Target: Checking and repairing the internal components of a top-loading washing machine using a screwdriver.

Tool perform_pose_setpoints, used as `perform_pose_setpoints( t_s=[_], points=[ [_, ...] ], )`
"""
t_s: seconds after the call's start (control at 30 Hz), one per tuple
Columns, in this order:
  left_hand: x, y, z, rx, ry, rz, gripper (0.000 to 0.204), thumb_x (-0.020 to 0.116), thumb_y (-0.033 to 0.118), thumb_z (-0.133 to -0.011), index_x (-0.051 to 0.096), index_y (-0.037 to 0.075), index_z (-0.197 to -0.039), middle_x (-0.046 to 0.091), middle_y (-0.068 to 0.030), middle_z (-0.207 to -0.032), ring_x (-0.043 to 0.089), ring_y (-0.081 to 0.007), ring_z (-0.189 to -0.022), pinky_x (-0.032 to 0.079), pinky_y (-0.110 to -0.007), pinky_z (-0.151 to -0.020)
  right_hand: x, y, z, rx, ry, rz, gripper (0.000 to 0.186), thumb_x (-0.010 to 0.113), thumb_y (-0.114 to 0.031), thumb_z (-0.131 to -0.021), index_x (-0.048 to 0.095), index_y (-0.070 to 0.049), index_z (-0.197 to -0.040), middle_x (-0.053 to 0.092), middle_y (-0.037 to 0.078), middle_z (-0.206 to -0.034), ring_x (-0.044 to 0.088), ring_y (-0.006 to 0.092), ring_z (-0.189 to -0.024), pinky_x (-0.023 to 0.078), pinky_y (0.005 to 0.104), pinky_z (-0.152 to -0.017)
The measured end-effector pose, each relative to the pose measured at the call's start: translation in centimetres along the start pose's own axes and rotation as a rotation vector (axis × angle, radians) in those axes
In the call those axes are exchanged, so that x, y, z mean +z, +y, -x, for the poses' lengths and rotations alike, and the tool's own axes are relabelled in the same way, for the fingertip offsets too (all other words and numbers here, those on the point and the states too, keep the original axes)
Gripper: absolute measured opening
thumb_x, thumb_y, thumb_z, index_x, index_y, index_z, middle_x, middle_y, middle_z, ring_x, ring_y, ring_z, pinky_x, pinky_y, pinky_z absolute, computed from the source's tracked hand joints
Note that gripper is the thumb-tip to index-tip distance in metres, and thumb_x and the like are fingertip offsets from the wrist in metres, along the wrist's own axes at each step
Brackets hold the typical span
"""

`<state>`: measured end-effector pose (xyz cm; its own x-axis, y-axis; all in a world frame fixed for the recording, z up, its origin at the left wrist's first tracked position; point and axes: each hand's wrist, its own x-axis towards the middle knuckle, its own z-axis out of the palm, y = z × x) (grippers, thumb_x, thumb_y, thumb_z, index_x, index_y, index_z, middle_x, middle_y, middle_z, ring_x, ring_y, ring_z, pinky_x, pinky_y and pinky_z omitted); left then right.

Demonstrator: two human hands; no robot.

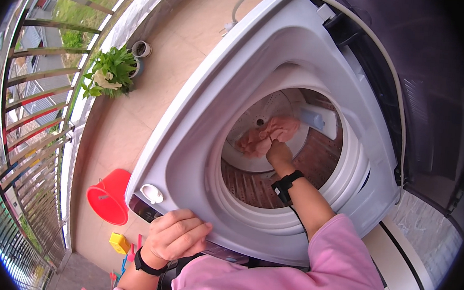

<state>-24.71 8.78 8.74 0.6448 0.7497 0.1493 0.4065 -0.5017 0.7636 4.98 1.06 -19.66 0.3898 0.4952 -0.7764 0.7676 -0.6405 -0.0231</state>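
Note:
A top-loading washing machine (189, 136) stands before me with its lid up, showing the metal drum (240, 184). Deep in the drum, my right hand (280, 155) is closed on a crumpled salmon-pink cloth (270, 134) lying on the drum's bottom. Its fingertips are partly hidden by the hand and the folds. A pale blue lint filter (313, 118) sits on the drum wall beside the cloth. My left hand (178, 233) rests at the machine's front edge, fingers bent together over it, near a round white knob or cap (151, 194). Both wrists wear black bands.
On the tiled floor (129, 131) to the left stand a red bucket (108, 196), a yellow container (119, 243) and a potted plant (112, 70). A metal railing (39, 102) runs along the far left. A pale hose (382, 42) arches over the machine's back.

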Motion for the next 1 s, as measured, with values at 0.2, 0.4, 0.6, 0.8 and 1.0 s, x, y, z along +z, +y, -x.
perform_pose_setpoints(
  t_s=[0.2, 0.4, 0.6, 0.8, 1.0],
  points=[
    [0.2, -0.1, -0.1, 0.013, -0.012, -0.018, 0.022, 0.068, 0.003, -0.071, 0.071, 0.005, -0.092, 0.066, -0.0031, -0.081, 0.064, -0.0203, -0.077, 0.055, -0.029, -0.068, 0.9, 0.6, -2.0, -0.05, -0.073, -0.039, 0.027, 0.056, -0.012, -0.086, 0.065, -0.001, -0.109, 0.068, 0.022, -0.103, 0.066, 0.0397, -0.097, 0.054, 0.0456, -0.081],
    [0.2, -0.2, 0.0, 0.008, 0.005, -0.018, 0.017, 0.066, 0.002, -0.072, 0.07, 0.006, -0.088, 0.064, -0.0034, -0.078, 0.063, -0.0222, -0.074, 0.052, -0.03, -0.064, 3.7, 1.0, -2.5, -0.164, 0.188, -0.222, 0.024, 0.055, -0.018, -0.088, 0.066, -0.003, -0.103, 0.067, 0.025, -0.086, 0.065, 0.0434, -0.084, 0.052, 0.0499, -0.076],
    [0.1, 0.0, 0.1, -0.008, -0.015, -0.035, 0.016, 0.066, 0.003, -0.073, 0.07, 0.006, -0.088, 0.064, -0.0026, -0.079, 0.063, -0.0218, -0.076, 0.052, -0.031, -0.065, 8.3, 2.1, -6.6, -0.127, 0.253, -0.263, 0.022, 0.054, -0.017, -0.088, 0.066, -0.004, -0.103, 0.066, 0.026, -0.085, 0.064, 0.0447, -0.082, 0.051, 0.0529, -0.075],
    [0.1, 0.0, 0.3, -0.025, -0.035, -0.058, 0.023, 0.071, 0.004, -0.07, 0.071, 0.008, -0.093, 0.064, -0.0003, -0.082, 0.064, -0.0178, -0.079, 0.054, -0.027, -0.063, 5.7, 0.6, -5.1, -0.268, 0.191, -0.278, 0.026, 0.052, -0.016, -0.089, 0.064, -0.004, -0.109, 0.067, 0.025, -0.089, 0.065, 0.0439, -0.082, 0.052, 0.0525, -0.075],
    [0.1, 0.0, 0.4, -0.013, -0.03, -0.048, 0.021, 0.072, 0.006, -0.072, 0.071, 0.008, -0.093, 0.065, -0.0003, -0.083, 0.064, -0.0179, -0.079, 0.054, -0.027, -0.064, 4.0, 0.0, -4.9, -0.138, 0.124, 0.007, 0.025, 0.052, -0.017, -0.09, 0.066, -0.007, -0.108, 0.069, 0.022, -0.1, 0.067, 0.0395, -0.089, 0.054, 0.0491, -0.078]
  ],
)
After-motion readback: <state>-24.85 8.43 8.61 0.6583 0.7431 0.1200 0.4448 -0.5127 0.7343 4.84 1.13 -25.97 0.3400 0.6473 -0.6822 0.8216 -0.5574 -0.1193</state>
